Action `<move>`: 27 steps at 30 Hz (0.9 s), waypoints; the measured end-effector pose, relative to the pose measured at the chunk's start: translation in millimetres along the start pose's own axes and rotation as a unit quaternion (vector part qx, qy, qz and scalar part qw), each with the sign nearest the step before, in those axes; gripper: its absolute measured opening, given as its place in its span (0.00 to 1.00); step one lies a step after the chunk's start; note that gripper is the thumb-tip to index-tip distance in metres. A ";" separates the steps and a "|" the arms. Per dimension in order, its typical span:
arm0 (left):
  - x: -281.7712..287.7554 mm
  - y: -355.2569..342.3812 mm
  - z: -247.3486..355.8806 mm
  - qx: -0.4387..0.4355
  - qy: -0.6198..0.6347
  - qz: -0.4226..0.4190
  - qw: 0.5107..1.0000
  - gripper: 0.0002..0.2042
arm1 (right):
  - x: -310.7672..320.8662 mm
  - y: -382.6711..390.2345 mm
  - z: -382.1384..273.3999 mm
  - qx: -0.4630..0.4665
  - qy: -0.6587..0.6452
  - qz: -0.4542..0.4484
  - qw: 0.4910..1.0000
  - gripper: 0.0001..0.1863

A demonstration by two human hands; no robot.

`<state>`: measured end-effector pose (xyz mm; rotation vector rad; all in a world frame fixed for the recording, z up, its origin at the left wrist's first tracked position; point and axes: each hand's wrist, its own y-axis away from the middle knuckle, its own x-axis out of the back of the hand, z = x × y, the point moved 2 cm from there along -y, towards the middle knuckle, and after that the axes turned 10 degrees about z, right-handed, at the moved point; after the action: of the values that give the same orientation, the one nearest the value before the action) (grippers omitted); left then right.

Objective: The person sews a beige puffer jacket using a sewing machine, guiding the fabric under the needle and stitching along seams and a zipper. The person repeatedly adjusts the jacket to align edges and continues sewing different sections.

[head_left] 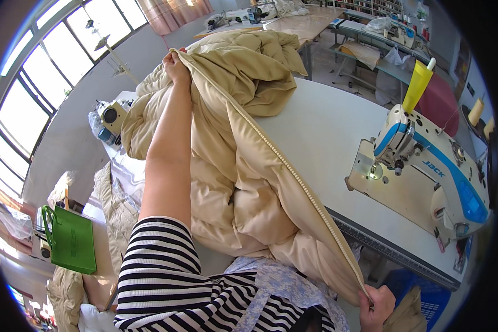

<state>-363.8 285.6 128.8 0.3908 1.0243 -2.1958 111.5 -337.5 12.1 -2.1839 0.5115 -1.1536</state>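
Note:
A beige padded jacket (216, 182) lies across the white sewing table and hangs over its near edge toward my lap. One zipper edge (282, 157), with pale teeth, runs in a long taut diagonal between my two hands. At the far end my left hand (176, 67) is closed on the top corner of that edge, arm stretched out. My right hand (376, 305) pinches the zipper's lower end, below the table's front edge at the lower right. The rest of the jacket is bunched in folds beyond and beside my left arm.
A white and blue sewing machine (431, 160) stands on the right of the table (315, 116), with a yellow tube on top. Small snips (439, 239) lie near its base. A blue crate (434, 304) sits below; a green bag (72, 240) stands at the left.

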 end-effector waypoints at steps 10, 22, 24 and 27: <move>6.2 -9.4 -9.2 -0.023 -0.014 -0.019 0.999 0.08 | -3.8 15.1 0.3 -0.080 -0.076 0.022 0.994 0.13; 25.5 -72.9 -45.7 -0.065 -0.020 -0.124 0.990 0.18 | -24.9 32.0 -7.7 -0.216 0.062 0.137 0.965 0.17; 29.0 -69.6 -39.9 -0.029 -0.054 -0.098 0.993 0.21 | -25.6 39.2 -6.2 -0.160 0.074 0.152 0.973 0.18; 41.8 -69.1 -41.7 0.072 0.007 -0.054 0.996 0.18 | -30.7 47.3 -5.2 -0.062 0.051 0.180 0.980 0.19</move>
<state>-442.2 330.7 119.0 0.4249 0.9171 -2.3743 87.9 -356.3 -35.8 -2.0285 1.0011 -1.0605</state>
